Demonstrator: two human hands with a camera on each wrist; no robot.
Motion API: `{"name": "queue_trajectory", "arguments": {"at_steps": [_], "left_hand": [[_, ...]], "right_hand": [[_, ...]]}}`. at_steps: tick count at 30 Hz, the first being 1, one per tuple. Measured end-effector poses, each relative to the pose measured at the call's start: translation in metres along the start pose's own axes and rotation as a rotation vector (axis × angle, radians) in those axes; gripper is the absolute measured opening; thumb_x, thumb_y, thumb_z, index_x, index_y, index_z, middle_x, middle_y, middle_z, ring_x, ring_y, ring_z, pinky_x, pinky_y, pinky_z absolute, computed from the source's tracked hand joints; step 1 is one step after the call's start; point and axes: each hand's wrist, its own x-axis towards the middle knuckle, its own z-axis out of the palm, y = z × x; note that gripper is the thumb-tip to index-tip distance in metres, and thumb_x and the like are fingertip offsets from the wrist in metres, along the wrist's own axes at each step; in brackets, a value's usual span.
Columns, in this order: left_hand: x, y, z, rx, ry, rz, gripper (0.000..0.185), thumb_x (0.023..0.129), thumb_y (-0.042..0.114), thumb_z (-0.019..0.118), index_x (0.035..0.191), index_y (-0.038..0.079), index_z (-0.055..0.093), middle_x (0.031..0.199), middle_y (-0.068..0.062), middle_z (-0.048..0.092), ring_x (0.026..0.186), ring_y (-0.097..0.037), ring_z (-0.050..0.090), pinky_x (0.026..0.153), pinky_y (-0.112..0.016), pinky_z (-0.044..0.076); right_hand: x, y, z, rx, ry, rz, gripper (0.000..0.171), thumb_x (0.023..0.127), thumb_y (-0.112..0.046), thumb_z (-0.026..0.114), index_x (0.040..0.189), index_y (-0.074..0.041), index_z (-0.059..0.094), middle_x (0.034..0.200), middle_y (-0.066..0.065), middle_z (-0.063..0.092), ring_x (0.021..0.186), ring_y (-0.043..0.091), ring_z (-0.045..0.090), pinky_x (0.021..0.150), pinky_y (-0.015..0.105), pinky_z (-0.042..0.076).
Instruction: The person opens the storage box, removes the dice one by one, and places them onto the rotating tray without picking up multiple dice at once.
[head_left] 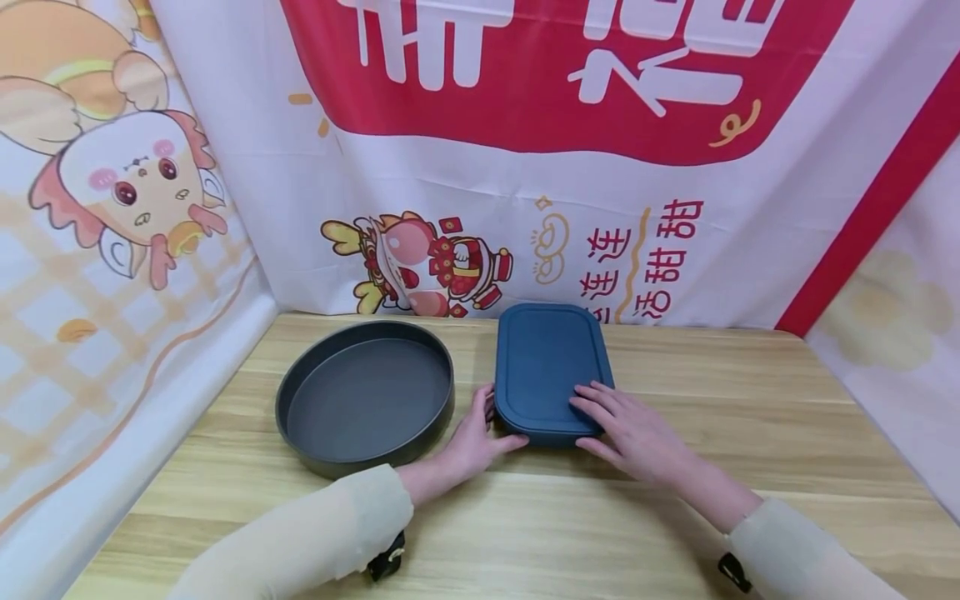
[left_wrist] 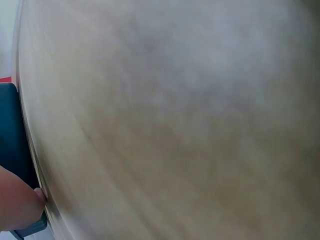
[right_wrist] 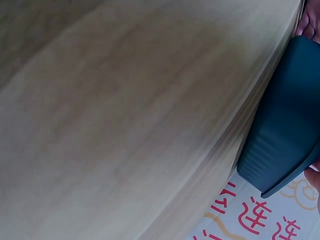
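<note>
The blue rectangular container (head_left: pixel 546 367) stands on the wooden table (head_left: pixel 675 517), closed by its lid, just right of the round dark pan (head_left: pixel 365 397); the left hand (head_left: pixel 472 442) touches its near left corner with fingers relaxed and rather straight, the thumb along the front edge; the right hand (head_left: pixel 633 433) lies flat on the lid near the right front corner, fingers spread and straight, holding nothing; behind stands a printed cloth (head_left: pixel 525 167) with 2 cartoon figures.
</note>
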Motion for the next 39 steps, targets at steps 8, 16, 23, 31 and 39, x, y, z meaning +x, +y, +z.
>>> {"name": "queue_trajectory", "arguments": {"at_steps": [8, 16, 23, 31, 39], "left_hand": [[0.0, 0.0011, -0.0013, 0.067, -0.022, -0.021, 0.088, 0.08, 0.016, 0.082, 0.149, 0.006, 0.027, 0.143, -0.02, 0.046, 0.13, -0.032, 0.046, 0.108, -0.045, 0.036], [0.0009, 0.0041, -0.0009, 0.065, -0.026, -0.042, 0.089, 0.082, 0.017, 0.081, 0.15, 0.008, 0.025, 0.146, -0.019, 0.043, 0.132, -0.032, 0.043, 0.109, -0.045, 0.035], [0.0014, 0.0045, -0.0004, 0.057, -0.03, -0.044, 0.089, 0.082, 0.019, 0.08, 0.151, 0.009, 0.025, 0.147, -0.018, 0.042, 0.133, -0.031, 0.042, 0.11, -0.045, 0.034], [0.0012, 0.0053, 0.0014, 0.064, -0.029, -0.075, 0.092, 0.081, 0.02, 0.081, 0.151, 0.009, 0.024, 0.147, -0.019, 0.042, 0.134, -0.031, 0.041, 0.112, -0.045, 0.031], [0.002, 0.0068, 0.0025, 0.045, -0.033, -0.082, 0.092, 0.081, 0.019, 0.081, 0.152, 0.009, 0.023, 0.148, -0.019, 0.04, 0.136, -0.032, 0.038, 0.113, -0.046, 0.028]], "right_hand": [[-0.0005, 0.0055, 0.0028, 0.031, 0.102, -0.147, 0.046, 0.082, -0.025, 0.079, 0.123, -0.01, 0.067, 0.131, 0.01, 0.061, 0.122, 0.034, 0.054, 0.096, 0.053, 0.046], [0.0007, 0.0042, 0.0025, 0.07, 0.165, -0.195, 0.041, 0.076, -0.017, 0.083, 0.115, -0.009, 0.072, 0.122, 0.008, 0.067, 0.113, 0.031, 0.062, 0.089, 0.047, 0.052], [0.0005, 0.0036, 0.0019, 0.075, 0.175, -0.196, 0.041, 0.076, -0.014, 0.082, 0.115, -0.008, 0.073, 0.121, 0.008, 0.067, 0.11, 0.03, 0.064, 0.085, 0.047, 0.054], [0.0005, 0.0047, 0.0004, 0.112, 0.17, -0.197, 0.038, 0.078, -0.013, 0.08, 0.115, -0.008, 0.073, 0.121, 0.007, 0.067, 0.111, 0.028, 0.063, 0.086, 0.046, 0.054], [0.0015, 0.0045, -0.003, 0.149, 0.15, -0.175, 0.036, 0.079, -0.014, 0.08, 0.114, -0.008, 0.073, 0.12, 0.006, 0.068, 0.11, 0.028, 0.064, 0.086, 0.046, 0.054]]}}
